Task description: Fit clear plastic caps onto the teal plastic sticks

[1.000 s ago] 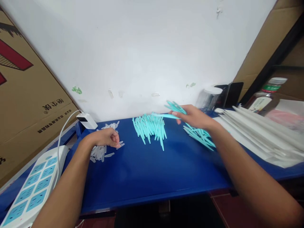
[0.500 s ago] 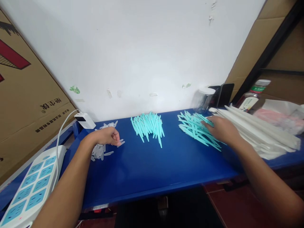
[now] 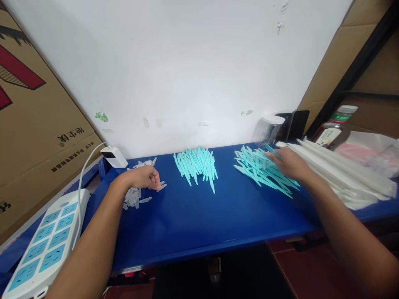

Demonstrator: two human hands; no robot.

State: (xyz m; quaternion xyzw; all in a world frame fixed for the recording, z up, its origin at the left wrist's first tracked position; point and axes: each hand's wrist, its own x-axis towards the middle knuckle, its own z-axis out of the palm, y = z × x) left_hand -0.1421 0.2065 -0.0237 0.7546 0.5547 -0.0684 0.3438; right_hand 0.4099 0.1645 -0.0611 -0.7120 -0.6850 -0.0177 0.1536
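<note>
My left hand (image 3: 146, 177) is low over a pile of small clear plastic caps (image 3: 132, 198) on the left of the table. Its thumb and forefinger are pinched on one clear cap (image 3: 162, 187); a second cap lies beside it. At the right, my right hand (image 3: 288, 162) is closed on a slim turquoise stick, shaped like an eyebrow razor (image 3: 272, 149), raised slightly from a loose heap of the same sticks (image 3: 255, 166). Another bunch of turquoise sticks (image 3: 196, 164) lies at the middle back, touched by neither hand.
A power strip (image 3: 46, 245) and a white device with a cable (image 3: 114, 157) stand left. Along the right are white plastic sleeves (image 3: 346, 174), a lidded clear jar (image 3: 270, 129), dark phone-like slabs (image 3: 297, 126) and a bottle (image 3: 332, 126). A white wall (image 3: 193, 74) bounds the back.
My right hand has shifted slightly, and the turquoise stick in it now stands out above the heap. The left hand keeps its pinch near the clear caps. The view has moved slightly.
</note>
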